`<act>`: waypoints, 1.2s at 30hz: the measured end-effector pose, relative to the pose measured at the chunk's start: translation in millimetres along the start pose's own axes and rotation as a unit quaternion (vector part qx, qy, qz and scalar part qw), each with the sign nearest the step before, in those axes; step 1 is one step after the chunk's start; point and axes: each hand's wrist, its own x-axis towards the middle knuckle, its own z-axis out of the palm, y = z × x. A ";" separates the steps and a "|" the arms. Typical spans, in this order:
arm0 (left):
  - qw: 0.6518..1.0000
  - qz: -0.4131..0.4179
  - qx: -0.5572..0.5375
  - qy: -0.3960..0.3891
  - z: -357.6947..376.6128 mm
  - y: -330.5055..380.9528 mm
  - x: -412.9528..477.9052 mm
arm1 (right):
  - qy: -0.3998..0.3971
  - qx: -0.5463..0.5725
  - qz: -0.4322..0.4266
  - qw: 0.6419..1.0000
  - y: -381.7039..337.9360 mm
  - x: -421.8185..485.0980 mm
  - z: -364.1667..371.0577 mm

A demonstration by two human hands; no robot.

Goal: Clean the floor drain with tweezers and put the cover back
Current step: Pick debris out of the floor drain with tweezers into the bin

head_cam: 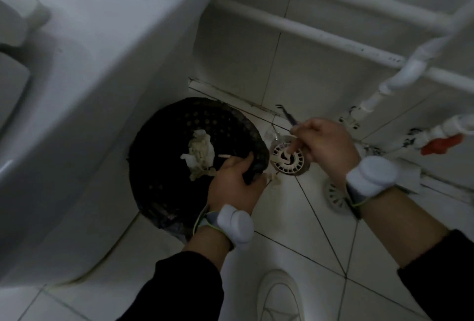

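The black waste basket [195,156] is gripped at its rim by the left hand [234,182]. The right hand [325,146] fingers pinch tweezers [288,118] over the floor drain [287,159]. The cover [336,196] lies beside it, not yet back.

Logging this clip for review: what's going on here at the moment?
A person crouches over a tiled bathroom floor. The right hand holds tweezers and reaches into the floor drain, whose white slotted insert shows. The left hand grips the rim of a black mesh wastebasket holding crumpled tissue. The drain cover lies on the tiles, not yet replaced.
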 end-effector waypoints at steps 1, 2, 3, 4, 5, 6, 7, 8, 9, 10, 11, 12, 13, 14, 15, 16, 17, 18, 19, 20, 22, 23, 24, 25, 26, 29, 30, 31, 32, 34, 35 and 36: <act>1.000 0.002 -0.001 0.003 0.7 -1.0 0.3 | 0.028 0.013 0.033 0.999 13.9 7.3 -7.2; 1.000 0.004 -0.001 0.005 0.7 -1.6 0.4 | 0.044 -0.012 0.067 0.997 29.0 14.2 -12.0; 1.000 0.005 -0.001 0.004 3.0 -1.4 0.7 | 0.047 -0.059 0.106 0.991 45.4 21.3 -17.5; 1.000 0.006 0.002 0.006 1.8 -2.7 0.5 | 0.032 -0.093 0.142 0.985 60.1 27.2 -17.5; 1.000 0.009 0.002 0.008 2.8 -3.0 0.4 | 0.006 -0.100 0.183 0.978 74.7 31.0 -17.3; 1.000 0.010 0.001 0.010 1.1 -4.0 0.0 | -0.029 -0.088 0.218 0.972 86.8 33.7 -13.7; 1.000 0.011 0.001 0.012 0.3 -4.4 -0.1 | -0.054 -0.095 0.240 0.965 97.9 36.2 -10.3; 1.000 0.011 0.003 0.012 0.7 -4.0 0.4 | -0.065 -0.119 0.251 0.958 109.0 40.2 -7.7; 1.000 0.010 0.005 0.013 1.4 -3.8 0.9 | -0.069 -0.152 0.253 0.953 118.8 44.4 -5.3; 1.000 0.011 0.007 0.016 -0.2 -4.3 -0.1 | -0.074 -0.185 0.243 0.949 125.5 48.2 -1.7; 1.000 0.012 0.007 0.019 -0.4 -3.9 -0.3 | -0.077 -0.210 0.239 0.945 129.3 51.5 1.0; 1.000 0.014 0.005 0.020 0.1 -3.7 0.0 | -0.081 -0.223 0.235 0.942 131.4 55.0 2.5; 1.000 0.016 0.005 0.020 0.7 -3.5 0.4 | -0.084 -0.235 0.234 0.940 131.8 58.5 3.7; 1.000 0.019 0.006 0.020 1.0 -3.5 0.4 | -0.088 -0.246 0.231 0.937 132.3 61.5 5.6; 1.000 0.021 0.007 0.020 1.4 -3.4 0.6 | -0.091 -0.262 0.227 0.934 131.6 63.6 7.8; 1.000 0.020 0.007 0.019 1.7 -3.6 0.5 | -0.095 -0.280 0.216 0.930 131.9 66.0 10.1; 1.000 0.018 0.008 0.020 1.9 -3.8 0.9 | -0.094 -0.301 0.205 0.927 131.3 67.7 12.8; 1.000 0.016 0.010 0.021 2.0 -4.1 0.8 | -0.088 -0.322 0.190 0.923 130.4 68.5 15.7; 1.000 0.014 0.011 0.022 2.0 -4.3 0.7 | -0.080 -0.341 0.180 0.919 129.8 68.8 18.3; 1.000 0.013 0.009 0.024 2.2 -4.7 0.8 | -0.074 -0.355 0.173 0.916 130.2 69.8 20.4; 1.000 0.012 0.003 0.027 2.3 -4.8 0.6 | -0.075 -0.373 0.169 0.909 129.4 71.0 24.2; 1.000 0.012 0.003 0.025 2.2 -4.6 0.6 | -0.079 -0.382 0.167 0.906 128.5 71.2 26.2; 1.000 0.012 0.004 0.023 2.2 -4.7 0.7 | -0.083 -0.390 0.163 0.903 127.6 71.6 27.9; 1.000 0.012 0.005 0.021 2.4 -4.8 1.0 | -0.085 -0.397 0.157 0.900 126.2 71.4 29.3; 1.000 0.012 0.004 0.021 2.5 -4.9 1.0 | -0.084 -0.404 0.151 0.898 125.4 71.3 30.2; 1.000 0.010 0.004 0.024 2.7 -3.7 0.8 | -0.064 -0.406 0.133 0.902 124.7 68.4 29.0; 1.000 0.009 0.006 0.025 2.7 -3.4 0.6 | -0.057 -0.402 0.127 0.905 125.3 67.6 27.6; 1.000 0.009 0.005 0.026 2.7 -3.2 0.6 | -0.053 -0.394 0.123 0.909 125.7 66.5 25.7; 1.000 0.009 0.004 0.026 2.7 -3.1 0.6 | -0.049 -0.383 0.120 0.915 126.4 65.7 23.8; 1.000 0.008 0.004 0.021 2.4 -3.3 0.8 | -0.033 -0.355 0.116 0.927 125.1 63.7 18.4; 1.000 0.006 0.004 0.018 2.3 -3.3 0.6 | -0.025 -0.340 0.108 0.934 123.1 62.4 15.3; 1.000 0.005 0.004 0.017 2.3 -3.4 0.7 | -0.023 -0.321 0.091 0.942 120.1 61.2 12.5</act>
